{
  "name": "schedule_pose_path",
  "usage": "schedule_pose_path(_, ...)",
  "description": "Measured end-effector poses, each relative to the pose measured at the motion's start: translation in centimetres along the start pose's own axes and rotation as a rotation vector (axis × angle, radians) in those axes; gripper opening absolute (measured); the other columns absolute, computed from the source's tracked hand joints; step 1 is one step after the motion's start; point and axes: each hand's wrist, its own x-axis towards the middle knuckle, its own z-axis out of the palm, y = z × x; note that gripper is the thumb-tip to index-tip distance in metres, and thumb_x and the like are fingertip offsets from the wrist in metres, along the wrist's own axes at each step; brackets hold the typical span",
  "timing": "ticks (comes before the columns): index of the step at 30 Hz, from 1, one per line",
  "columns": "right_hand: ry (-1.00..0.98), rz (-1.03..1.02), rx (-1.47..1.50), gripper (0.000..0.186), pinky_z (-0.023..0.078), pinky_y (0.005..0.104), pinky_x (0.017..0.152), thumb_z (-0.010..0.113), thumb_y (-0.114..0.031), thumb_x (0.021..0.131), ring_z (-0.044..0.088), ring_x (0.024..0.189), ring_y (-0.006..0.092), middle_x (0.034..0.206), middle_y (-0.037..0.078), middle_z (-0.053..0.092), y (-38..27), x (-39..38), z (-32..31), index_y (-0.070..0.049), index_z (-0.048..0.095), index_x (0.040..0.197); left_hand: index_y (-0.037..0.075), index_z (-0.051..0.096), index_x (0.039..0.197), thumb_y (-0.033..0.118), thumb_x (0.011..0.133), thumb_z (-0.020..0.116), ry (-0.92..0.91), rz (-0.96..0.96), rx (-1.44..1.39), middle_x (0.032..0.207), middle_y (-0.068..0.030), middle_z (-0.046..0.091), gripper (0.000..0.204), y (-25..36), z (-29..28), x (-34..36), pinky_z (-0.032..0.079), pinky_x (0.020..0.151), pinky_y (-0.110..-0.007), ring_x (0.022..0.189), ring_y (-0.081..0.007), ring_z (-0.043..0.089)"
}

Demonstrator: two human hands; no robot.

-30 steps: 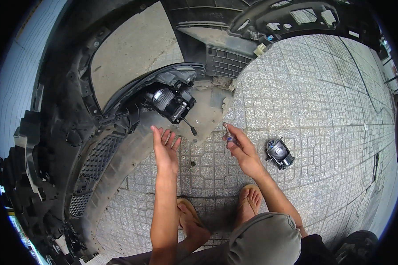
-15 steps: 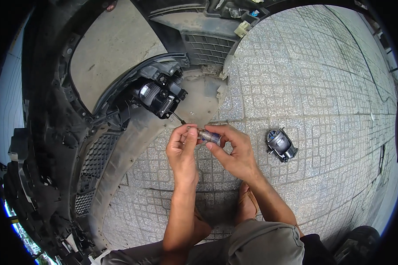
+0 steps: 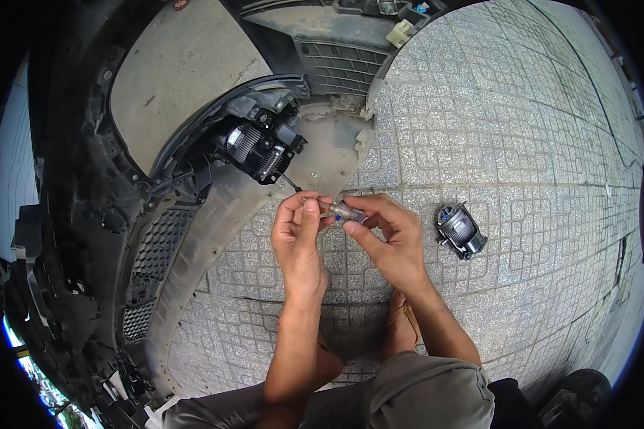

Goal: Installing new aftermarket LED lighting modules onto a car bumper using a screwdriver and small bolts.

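Observation:
My left hand (image 3: 298, 227) is closed, its thumb and fingertips pinching the end of a thin black cable (image 3: 289, 183). That cable runs down from a black finned lamp unit (image 3: 245, 143), which sits in an opening of a black car bumper (image 3: 182, 161). Between both hands is a small, clear, roughly cylindrical piece (image 3: 348, 212) with bluish parts. My right hand (image 3: 395, 232) grips its right end between thumb and fingers. The left fingertips meet its other end; whether it joins the cable there is hidden by them.
A second black finned lamp unit (image 3: 461, 230) rests on the grey patterned paving (image 3: 544, 171) to the right. The bumper, with its mesh grille (image 3: 157, 250), curves along the left side and far edge. My knee (image 3: 433, 393) and sandalled foot are below.
The clear piece and my right hand have shifted slightly right, and the piece has turned a little. My left hand keeps its pinch. The whole view has moved slightly.

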Motion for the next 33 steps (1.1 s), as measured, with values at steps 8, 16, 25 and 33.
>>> schedule_pose_path(8, 0.136, 0.264, 0.246, 0.031, 0.055, 0.0234, 0.068, 0.079, -0.006, 0.088, 0.067, 0.076, 0.0106, 0.091, 0.009, 0.074, 2.4, 8.0, 3.8, 0.002, 0.073, 0.117, 0.0, 0.045, 0.137, 0.063, 0.095, 0.066, 0.488, 0.025, 0.043, 0.124, -0.0119, 0.058, 0.079, 0.8, -5.7, 5.9, 0.047, 0.096, -0.043, 0.111, -0.025, 0.059)
schedule_pose_path(16, 0.108, 0.193, -0.003, 0.036, 0.059, 0.0311, 0.075, 0.082, -0.018, 0.084, 0.075, 0.083, 0.02, 0.094, 0.019, 0.078, 2.7, 11.9, 6.2, 0.005, 0.075, 0.112, -0.003, 0.051, 0.133, 0.071, 0.087, 0.069, 0.106, -0.301, -0.271, 0.123, -0.0164, 0.066, 0.089, 2.2, -7.0, 11.8, 0.049, 0.101, -0.051, 0.117, -0.0296, 0.063)
schedule_pose_path(25, 0.118, 0.239, -0.011, 0.036, 0.055, 0.0247, 0.074, 0.083, -0.015, 0.087, 0.072, 0.081, 0.0118, 0.092, 0.012, 0.078, 3.6, 11.6, 6.9, 0.005, 0.073, 0.116, 0.005, 0.061, 0.127, 0.042, 0.097, 0.072, 0.141, -0.219, -0.244, 0.119, -0.011, 0.071, 0.049, 1.1, -6.2, 11.9, 0.061, 0.094, -0.046, 0.108, -0.0251, 0.071)
schedule_pose_path(33, 0.18, 0.17, 0.048, 0.037, 0.057, 0.0286, 0.066, 0.083, -0.018, 0.084, 0.074, 0.073, 0.0163, 0.086, 0.016, 0.078, 4.5, 11.7, 7.0, 0.004, 0.076, 0.113, 0.004, 0.061, 0.126, 0.044, 0.097, 0.071, 0.177, -0.192, -0.178, 0.118, -0.0131, 0.071, 0.051, 1.5, -5.3, 11.9, 0.063, 0.092, -0.045, 0.106, -0.0243, 0.072)
